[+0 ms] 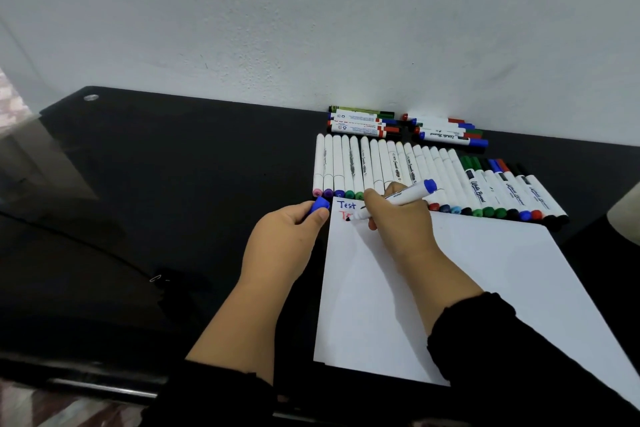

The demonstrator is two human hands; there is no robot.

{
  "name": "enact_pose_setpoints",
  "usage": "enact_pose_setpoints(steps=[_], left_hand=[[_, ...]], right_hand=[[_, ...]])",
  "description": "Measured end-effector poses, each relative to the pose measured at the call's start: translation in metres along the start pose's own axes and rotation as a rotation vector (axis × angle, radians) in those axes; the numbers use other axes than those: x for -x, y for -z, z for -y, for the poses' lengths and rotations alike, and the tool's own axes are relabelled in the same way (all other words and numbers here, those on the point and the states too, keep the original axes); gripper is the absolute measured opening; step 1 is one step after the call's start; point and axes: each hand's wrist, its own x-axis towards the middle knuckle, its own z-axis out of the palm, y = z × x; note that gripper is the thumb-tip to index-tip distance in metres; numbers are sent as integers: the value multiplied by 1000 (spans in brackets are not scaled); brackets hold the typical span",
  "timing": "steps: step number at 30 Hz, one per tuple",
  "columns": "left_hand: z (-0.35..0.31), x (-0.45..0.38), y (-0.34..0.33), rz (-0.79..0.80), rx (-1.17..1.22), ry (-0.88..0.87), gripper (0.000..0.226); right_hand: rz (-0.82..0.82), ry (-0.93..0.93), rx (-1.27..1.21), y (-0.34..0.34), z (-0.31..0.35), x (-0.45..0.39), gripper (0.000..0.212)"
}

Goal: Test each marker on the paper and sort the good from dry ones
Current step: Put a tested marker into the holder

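Right hand point(398, 218) fingers gripping a blue-ended marker point(398, 199) — tip on the paper point(450, 288), left hand point(287, 236) pinching its blue cap point(319, 204), black tabletop point(173, 184)

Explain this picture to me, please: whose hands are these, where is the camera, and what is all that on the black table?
There is no machine here. A person wears a camera on the head, so this one picture looks forward and down at their own two hands. The right hand holds an uncapped marker with a blue end, its tip on the top left corner of a white sheet of paper. The word "Test" is already written there in blue, with a red scribble just below it. The left hand grips the marker's blue cap beside the paper. Behind the sheet, a long row of capped markers lies side by side on the black table. Two smaller groups of markers lie by the wall.
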Motion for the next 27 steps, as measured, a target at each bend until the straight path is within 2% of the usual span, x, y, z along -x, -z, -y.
enact_pose_setpoints(steps=[8, 15, 27], left_hand=[[0, 2, -2, 10, 4, -17, 38], [-1, 1, -3, 13, -14, -2, 38], [-4, 4, -5, 10, -17, -20, 39]], right_hand=[[29, 30, 40, 3, 0, -1, 28], [-24, 82, -7, -2, -6, -3, 33], [34, 159, 112, -7, -13, -4, 34]])
